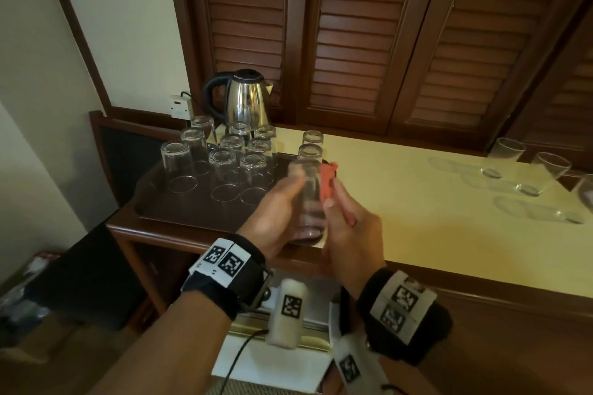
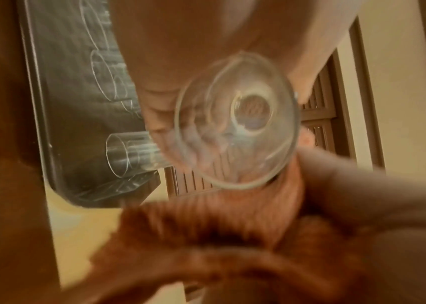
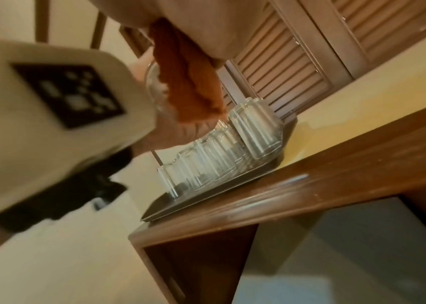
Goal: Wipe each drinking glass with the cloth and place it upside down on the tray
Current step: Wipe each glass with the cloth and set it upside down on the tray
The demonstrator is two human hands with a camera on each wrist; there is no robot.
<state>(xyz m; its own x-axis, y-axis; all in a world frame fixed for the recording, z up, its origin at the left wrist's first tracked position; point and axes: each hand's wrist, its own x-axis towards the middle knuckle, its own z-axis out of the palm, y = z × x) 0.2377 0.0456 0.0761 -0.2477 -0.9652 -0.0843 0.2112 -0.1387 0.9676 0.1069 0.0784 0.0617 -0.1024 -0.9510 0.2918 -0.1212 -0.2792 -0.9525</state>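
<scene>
My left hand grips a clear drinking glass above the counter's front edge, its open mouth facing the left wrist camera. My right hand pinches an orange-red cloth against the glass's right side; the cloth hangs from those fingers in the right wrist view. On the dark tray at the left stand several glasses upside down. Two more inverted glasses stand just behind the held one. Upright glasses wait at the far right of the counter.
A steel kettle stands behind the tray, plugged into a wall socket. The cream counter has a wooden front edge. Louvred wooden doors back the counter. Faint ring marks show on it at the right.
</scene>
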